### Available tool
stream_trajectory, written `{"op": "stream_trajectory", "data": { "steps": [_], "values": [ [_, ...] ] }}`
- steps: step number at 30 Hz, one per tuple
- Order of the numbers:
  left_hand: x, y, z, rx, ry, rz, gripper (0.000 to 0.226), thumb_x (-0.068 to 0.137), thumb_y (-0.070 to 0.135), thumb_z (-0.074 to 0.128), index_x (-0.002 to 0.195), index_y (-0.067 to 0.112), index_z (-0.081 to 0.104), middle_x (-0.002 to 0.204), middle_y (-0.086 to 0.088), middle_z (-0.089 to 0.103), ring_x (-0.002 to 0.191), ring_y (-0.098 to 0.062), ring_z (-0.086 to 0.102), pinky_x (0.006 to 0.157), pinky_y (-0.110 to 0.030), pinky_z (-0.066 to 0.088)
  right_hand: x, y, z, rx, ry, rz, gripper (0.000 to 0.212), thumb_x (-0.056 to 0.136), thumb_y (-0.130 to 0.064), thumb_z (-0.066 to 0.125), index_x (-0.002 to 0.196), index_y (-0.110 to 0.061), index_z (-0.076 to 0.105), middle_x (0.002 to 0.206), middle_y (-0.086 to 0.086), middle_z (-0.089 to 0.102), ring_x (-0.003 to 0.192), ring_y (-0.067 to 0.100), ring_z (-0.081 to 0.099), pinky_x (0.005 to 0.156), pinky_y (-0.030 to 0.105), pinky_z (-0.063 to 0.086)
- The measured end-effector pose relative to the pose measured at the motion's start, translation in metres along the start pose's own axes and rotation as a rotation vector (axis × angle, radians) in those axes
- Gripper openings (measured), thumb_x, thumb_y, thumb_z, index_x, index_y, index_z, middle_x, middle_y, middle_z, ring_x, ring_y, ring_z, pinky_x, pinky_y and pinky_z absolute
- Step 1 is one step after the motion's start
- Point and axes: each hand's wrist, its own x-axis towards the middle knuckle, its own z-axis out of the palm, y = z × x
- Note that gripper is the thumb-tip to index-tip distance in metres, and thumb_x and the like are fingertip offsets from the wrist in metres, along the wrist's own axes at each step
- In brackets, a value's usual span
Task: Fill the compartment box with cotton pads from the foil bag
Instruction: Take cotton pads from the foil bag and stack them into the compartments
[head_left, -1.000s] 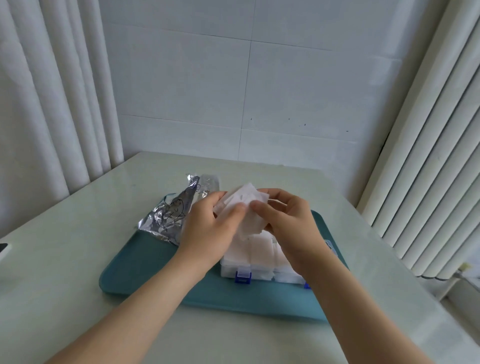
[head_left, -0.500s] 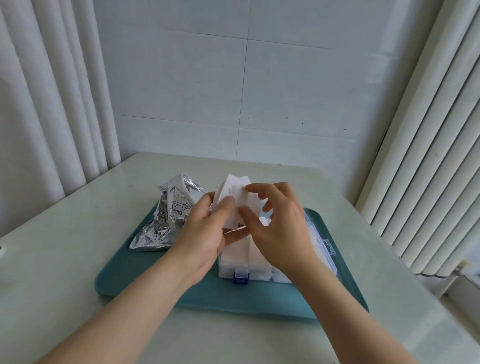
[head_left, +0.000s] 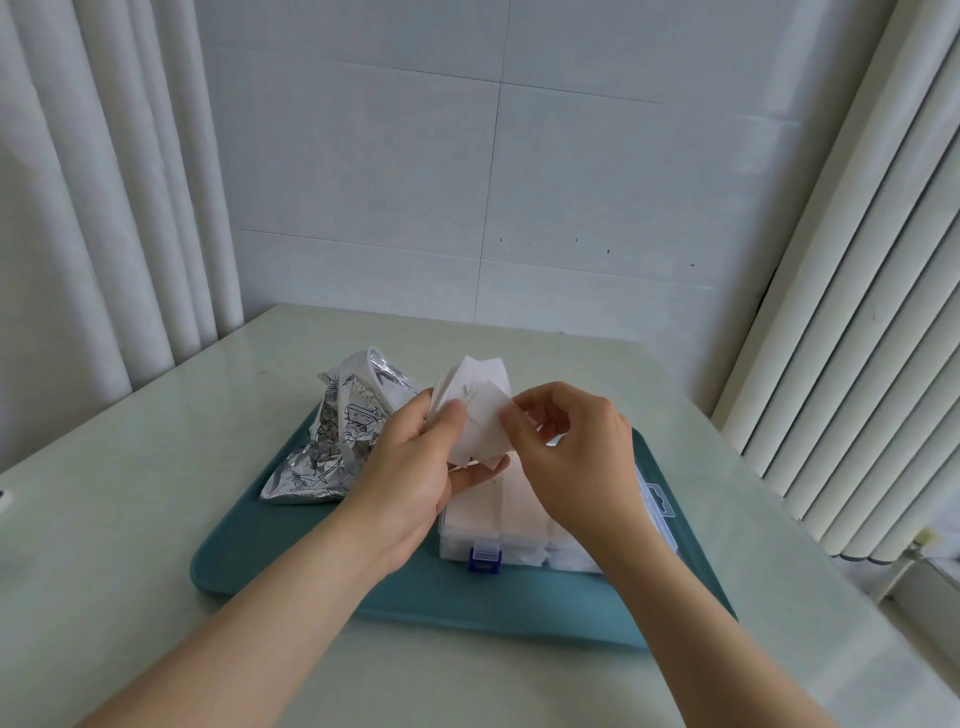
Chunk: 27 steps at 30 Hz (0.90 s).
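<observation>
A small stack of cotton pads (head_left: 475, 415) is held up in the air just above the far part of the compartment box (head_left: 498, 525), fanned out a little at the top. The left hand (head_left: 415, 467) grips the stack from its left side, thumb on the front pad and fingers curled behind. The right hand (head_left: 576, 457) pinches the right edge of the front pad between thumb and forefinger, as if to peel it off the stack.

The box sits on the right half of a teal tray (head_left: 311, 561), its blue latch (head_left: 484, 560) facing near and its clear lid (head_left: 657, 509) folded open to the right. The near compartments that show are packed with white pads up to the rim. The far ones are hidden behind the hands, so I cannot tell how full they are.

The foil bag (head_left: 332, 447) lies crumpled on the far left of the tray, its mouth open. Whether pads remain inside cannot be seen.

Judging by this, the filling looks well along: the pads in hand have yet to go in, then the lid needs closing. The tray rests on a pale table (head_left: 130, 493).
</observation>
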Motion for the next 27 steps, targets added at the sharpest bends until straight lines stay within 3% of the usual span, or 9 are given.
{"op": "stream_trajectory", "data": {
  "steps": [6, 11, 14, 17, 21, 24, 27],
  "values": [
    [-0.001, 0.003, -0.001, -0.027, 0.02, 0.007, 0.03, 0.115, 0.016, 0.041, 0.128, 0.003, 0.065, 0.12, -0.021, 0.075, 0.116, -0.04, 0.071, 0.089, -0.046, 0.064, 0.0, -0.006, -0.005, 0.054, -0.026, 0.16, 0.013, 0.085, -0.02, 0.073, 0.073, -0.024, 0.075, 0.064, -0.015, 0.07, 0.056, 0.002, 0.059, 0.055, 0.014, 0.044],
    [-0.001, 0.006, -0.002, -0.042, 0.024, 0.004, 0.031, 0.116, 0.018, 0.039, 0.13, 0.008, 0.064, 0.121, -0.019, 0.075, 0.111, -0.035, 0.073, 0.092, -0.048, 0.063, -0.002, -0.019, -0.013, 0.563, -0.154, 0.44, 0.008, 0.091, -0.009, 0.074, 0.088, -0.004, 0.077, 0.064, 0.003, 0.066, 0.055, 0.017, 0.055, 0.058, 0.031, 0.049],
    [-0.003, 0.008, 0.0, -0.071, 0.004, -0.022, 0.036, 0.116, 0.022, 0.035, 0.132, 0.001, 0.06, 0.122, -0.028, 0.072, 0.101, -0.038, 0.071, 0.096, -0.055, 0.06, -0.009, -0.028, -0.007, 0.624, -0.225, 0.455, 0.012, 0.093, -0.009, 0.075, 0.096, 0.002, 0.075, 0.074, 0.013, 0.076, 0.061, 0.021, 0.068, 0.061, 0.031, 0.057],
    [-0.004, 0.009, 0.001, -0.118, -0.03, -0.066, 0.049, 0.116, 0.033, 0.032, 0.137, -0.006, 0.052, 0.122, -0.034, 0.068, 0.093, -0.036, 0.067, 0.073, -0.046, 0.056, -0.017, -0.032, 0.002, 0.585, -0.239, 0.457, 0.015, 0.094, -0.014, 0.077, 0.095, 0.0, 0.074, 0.077, 0.016, 0.078, 0.066, 0.022, 0.074, 0.066, 0.033, 0.062],
    [-0.005, 0.008, 0.004, -0.151, -0.114, -0.101, 0.065, 0.116, 0.043, 0.02, 0.14, -0.007, 0.053, 0.122, -0.038, 0.068, 0.094, -0.04, 0.072, 0.063, -0.037, 0.057, -0.02, -0.035, 0.005, 0.589, -0.174, 0.457, 0.015, 0.094, -0.014, 0.078, 0.095, -0.001, 0.073, 0.077, 0.011, 0.079, 0.071, 0.026, 0.078, 0.068, 0.039, 0.064],
    [-0.005, 0.007, 0.006, -0.151, -0.134, -0.087, 0.059, 0.116, 0.042, 0.019, 0.144, -0.002, 0.047, 0.124, -0.036, 0.069, 0.082, -0.036, 0.071, 0.057, -0.035, 0.053, -0.022, -0.036, 0.008, 0.575, -0.129, 0.447, 0.02, 0.092, -0.016, 0.081, 0.102, -0.004, 0.069, 0.075, 0.011, 0.079, 0.071, 0.028, 0.078, 0.065, 0.039, 0.065],
    [-0.006, 0.006, 0.004, -0.127, -0.073, -0.067, 0.048, 0.117, 0.039, 0.026, 0.141, 0.006, 0.052, 0.125, -0.043, 0.063, 0.075, -0.033, 0.068, 0.055, -0.035, 0.049, -0.024, -0.034, 0.013, 0.508, -0.117, 0.399, 0.028, 0.091, -0.022, 0.083, 0.11, -0.013, 0.065, 0.074, 0.007, 0.079, 0.071, 0.025, 0.079, 0.064, 0.039, 0.063]
  ]
}}
